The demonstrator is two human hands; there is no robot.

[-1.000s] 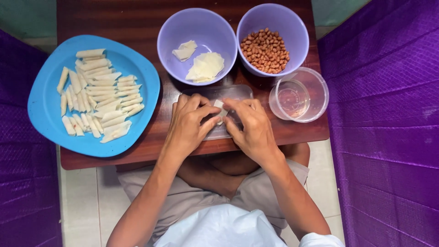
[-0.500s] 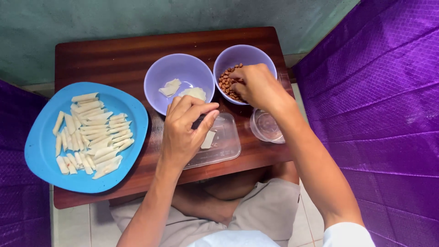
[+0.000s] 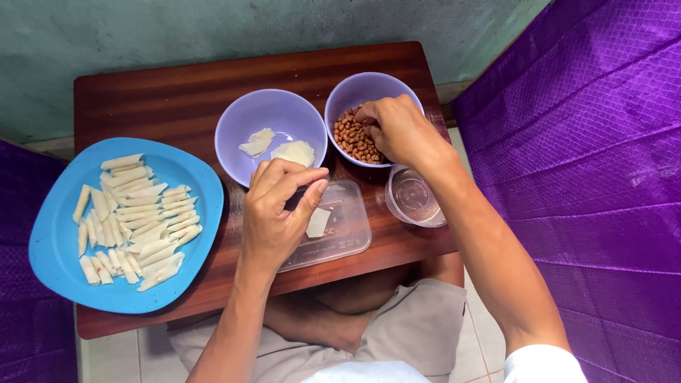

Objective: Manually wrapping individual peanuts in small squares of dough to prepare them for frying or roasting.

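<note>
Right hand (image 3: 397,130) dipped into the purple bowl (image 3: 376,85) w/ peanuts (image 3: 352,136), fingertips pinched down among them; can't tell if any actually held. Left hand (image 3: 278,213) loosely curled over the clear plastic lid (image 3: 340,227), thumb and fingers close together, right next to a small wrapper piece (image 3: 318,221) lying on it. More wrappers (image 3: 292,151) in the 2nd purple bowl (image 3: 245,120), rolled pieces (image 3: 135,220) piled on the blue plate (image 3: 57,245), clear cup (image 3: 417,198) beside the lid.

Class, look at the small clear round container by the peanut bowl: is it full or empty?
Empty: the clear container shows only its bare bottom, nothing inside.
</note>
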